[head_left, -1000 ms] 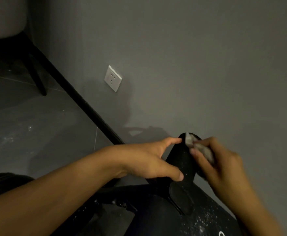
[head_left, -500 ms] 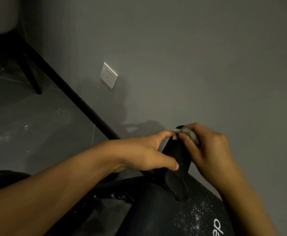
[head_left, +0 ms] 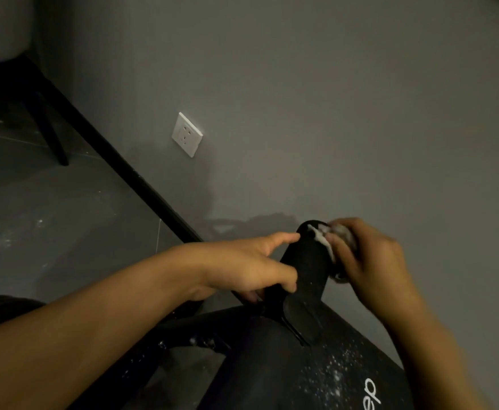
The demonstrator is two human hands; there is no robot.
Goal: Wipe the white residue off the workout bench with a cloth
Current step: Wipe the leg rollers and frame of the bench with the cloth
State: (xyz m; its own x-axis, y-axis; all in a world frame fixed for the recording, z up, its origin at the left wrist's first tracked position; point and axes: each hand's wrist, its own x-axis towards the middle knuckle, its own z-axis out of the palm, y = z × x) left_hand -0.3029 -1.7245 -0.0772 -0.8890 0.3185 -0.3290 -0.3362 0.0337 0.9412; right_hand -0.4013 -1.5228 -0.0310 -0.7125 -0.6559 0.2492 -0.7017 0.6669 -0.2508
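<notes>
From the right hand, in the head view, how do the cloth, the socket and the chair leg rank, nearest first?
1. The cloth, gripped in the right hand itself.
2. The socket, up and to the left.
3. The chair leg, at the far left.

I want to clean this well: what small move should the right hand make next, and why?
Probably draw the cloth down the black roller pad with the right hand, while the left hand grips it: the cloth sits at its top end, and white specks show lower down.
</notes>
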